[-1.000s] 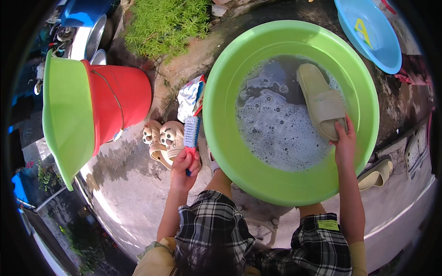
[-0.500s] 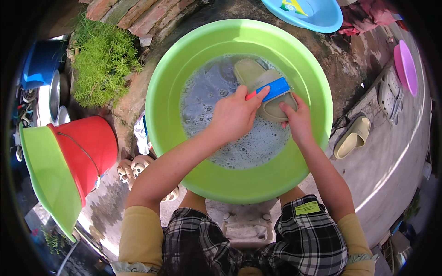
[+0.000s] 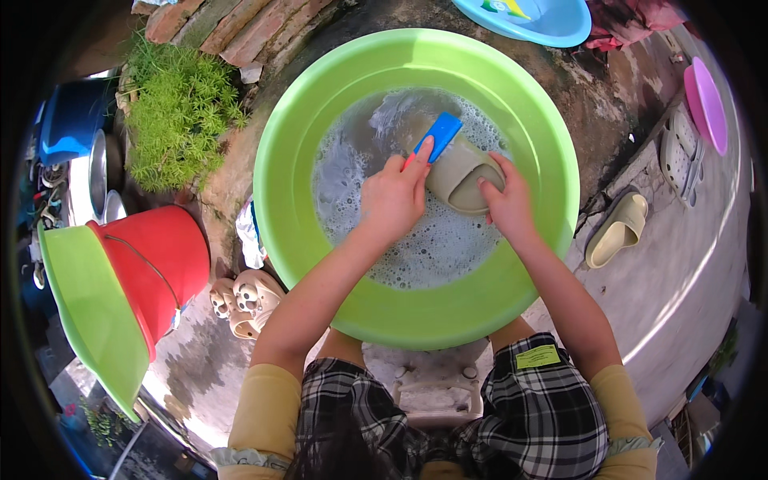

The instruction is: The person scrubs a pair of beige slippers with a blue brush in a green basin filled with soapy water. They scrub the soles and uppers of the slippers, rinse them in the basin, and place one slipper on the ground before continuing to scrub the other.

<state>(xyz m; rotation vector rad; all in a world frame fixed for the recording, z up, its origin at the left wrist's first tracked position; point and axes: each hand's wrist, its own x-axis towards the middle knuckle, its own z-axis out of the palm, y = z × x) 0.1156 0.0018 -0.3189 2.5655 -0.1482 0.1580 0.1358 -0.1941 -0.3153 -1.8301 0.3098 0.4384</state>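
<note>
A large green basin (image 3: 416, 320) in front of me holds grey, sudsy water (image 3: 408, 260). My left hand (image 3: 394, 198) is closed round the red handle of a brush with a blue head (image 3: 438, 137). The brush head lies over the far-left part of an olive-green slide sandal (image 3: 456, 180). My right hand (image 3: 507, 192) grips the sandal at its right edge, with the thumb near the strap opening. The sandal is tilted, and its far end is under the cloudy water. Bristles are hidden from view.
A matching slide sandal (image 3: 618, 230) lies on the ground to the right, near a pale clog (image 3: 680, 160) and a pink basin (image 3: 704, 104). Left stand a red bucket (image 3: 164, 268), a green basin on its side (image 3: 88, 304) and beige shoes (image 3: 250, 298). A blue basin (image 3: 552, 24) sits beyond.
The brush has moved left off the strap and turned steeper. The sandal has shifted slightly and its far end has sunk into the water. My left hand has moved left.
</note>
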